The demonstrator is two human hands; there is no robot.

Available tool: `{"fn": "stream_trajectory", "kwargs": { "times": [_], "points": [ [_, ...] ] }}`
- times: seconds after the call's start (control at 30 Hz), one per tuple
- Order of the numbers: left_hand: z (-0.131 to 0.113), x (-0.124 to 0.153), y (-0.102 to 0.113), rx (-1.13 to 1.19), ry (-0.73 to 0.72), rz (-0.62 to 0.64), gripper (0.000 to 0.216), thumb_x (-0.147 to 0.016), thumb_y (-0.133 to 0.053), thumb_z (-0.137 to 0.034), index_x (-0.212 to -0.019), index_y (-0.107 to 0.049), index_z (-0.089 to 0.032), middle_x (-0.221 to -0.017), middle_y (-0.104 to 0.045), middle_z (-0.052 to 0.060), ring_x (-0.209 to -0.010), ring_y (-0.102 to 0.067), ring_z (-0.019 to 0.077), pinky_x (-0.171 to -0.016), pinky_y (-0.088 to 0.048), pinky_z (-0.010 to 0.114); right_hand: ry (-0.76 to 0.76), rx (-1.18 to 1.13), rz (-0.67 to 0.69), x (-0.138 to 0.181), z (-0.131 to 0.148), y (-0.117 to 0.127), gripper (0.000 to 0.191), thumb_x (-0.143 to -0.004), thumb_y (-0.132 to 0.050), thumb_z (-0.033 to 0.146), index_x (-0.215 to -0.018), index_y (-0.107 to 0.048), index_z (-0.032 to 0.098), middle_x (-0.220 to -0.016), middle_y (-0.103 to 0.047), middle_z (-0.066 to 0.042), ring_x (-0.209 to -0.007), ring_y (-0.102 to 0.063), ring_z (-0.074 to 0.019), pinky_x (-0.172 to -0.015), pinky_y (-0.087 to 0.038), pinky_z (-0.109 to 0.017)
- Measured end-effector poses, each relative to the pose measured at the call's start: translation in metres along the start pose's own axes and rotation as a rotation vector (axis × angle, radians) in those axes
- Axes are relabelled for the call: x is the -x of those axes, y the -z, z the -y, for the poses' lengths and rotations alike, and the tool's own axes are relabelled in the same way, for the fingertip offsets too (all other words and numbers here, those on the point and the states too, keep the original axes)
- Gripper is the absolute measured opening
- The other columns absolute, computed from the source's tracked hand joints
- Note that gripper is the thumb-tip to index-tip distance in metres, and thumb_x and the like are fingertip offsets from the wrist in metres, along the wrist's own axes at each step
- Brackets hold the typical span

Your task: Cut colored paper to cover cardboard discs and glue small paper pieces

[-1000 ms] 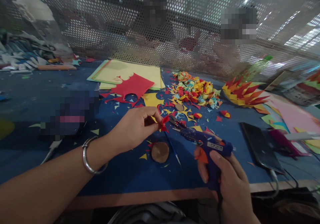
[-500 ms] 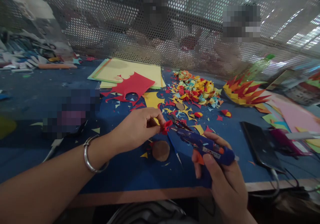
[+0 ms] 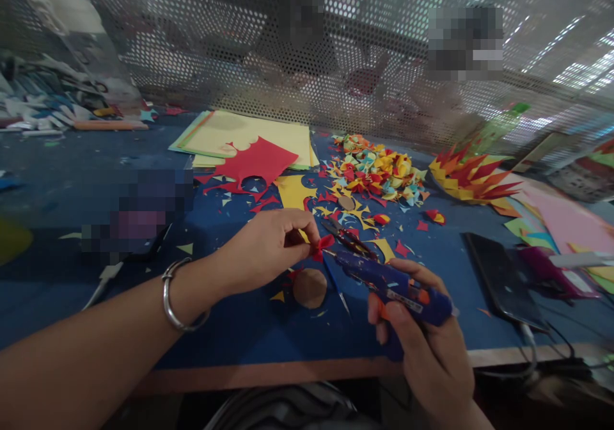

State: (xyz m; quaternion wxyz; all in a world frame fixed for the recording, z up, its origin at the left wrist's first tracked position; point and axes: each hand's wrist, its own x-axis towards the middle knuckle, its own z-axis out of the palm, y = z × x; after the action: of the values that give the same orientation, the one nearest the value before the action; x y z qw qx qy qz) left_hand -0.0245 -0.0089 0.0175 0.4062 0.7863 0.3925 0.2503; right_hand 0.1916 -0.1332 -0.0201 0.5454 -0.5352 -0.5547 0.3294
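Between thumb and forefinger, my left hand (image 3: 268, 247) pinches a small red paper flower (image 3: 323, 247) above the blue table. My right hand (image 3: 426, 334) is wrapped round a blue glue gun (image 3: 398, 289) with an orange trigger. Its nozzle points left and meets or nearly meets the red flower; exact contact is hard to tell. Below the flower lies a round brown disc (image 3: 309, 288), with a thin blue-handled tool (image 3: 338, 287) beside it. Behind the glue gun rest dark-jawed pliers (image 3: 349, 237), partly covered.
Beyond my hands are cut red paper (image 3: 259, 161), pale yellow sheets (image 3: 259, 132) and a heap of small paper flowers (image 3: 378, 167). A spiky paper piece (image 3: 472, 177) and a black phone (image 3: 501, 276) lie to the right. A perforated metal screen (image 3: 215, 52) stands behind.
The glue gun's nozzle has shifted slightly down and left to the red flower. The flower has turned a little in my left fingers, its petals showing more spread.
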Motion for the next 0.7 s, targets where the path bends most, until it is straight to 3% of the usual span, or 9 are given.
{"fn": "stream_trajectory", "kwargs": {
  "times": [0.4, 0.7],
  "points": [
    [0.0014, -0.0004, -0.0002, -0.005, -0.007, 0.0, 0.007, -0.082, -0.059, -0.016, -0.079, -0.065, -0.02, -0.075, -0.066, -0.004, -0.068, -0.062, 0.0117, -0.063, -0.043, 0.023, -0.026, 0.029, -0.005, 0.003, -0.0049, 0.0031, 0.031, -0.098, -0.057, 0.031, -0.128, -0.051, 0.024, -0.074, -0.062, 0.002, -0.051, -0.052, -0.0105, -0.052, -0.042, -0.026],
    [0.0041, 0.0007, -0.0011, -0.018, -0.013, -0.012, 0.008, -0.081, -0.06, -0.014, -0.08, -0.065, -0.021, -0.075, -0.064, -0.005, -0.067, -0.06, 0.0104, -0.063, -0.043, 0.023, 0.053, 0.059, 0.024, -0.0004, -0.0088, 0.0062, 0.032, -0.096, -0.058, 0.027, -0.127, -0.052, 0.022, -0.071, -0.062, 0.002, -0.054, -0.056, -0.0128, -0.054, -0.044, -0.027]
  ]
}}
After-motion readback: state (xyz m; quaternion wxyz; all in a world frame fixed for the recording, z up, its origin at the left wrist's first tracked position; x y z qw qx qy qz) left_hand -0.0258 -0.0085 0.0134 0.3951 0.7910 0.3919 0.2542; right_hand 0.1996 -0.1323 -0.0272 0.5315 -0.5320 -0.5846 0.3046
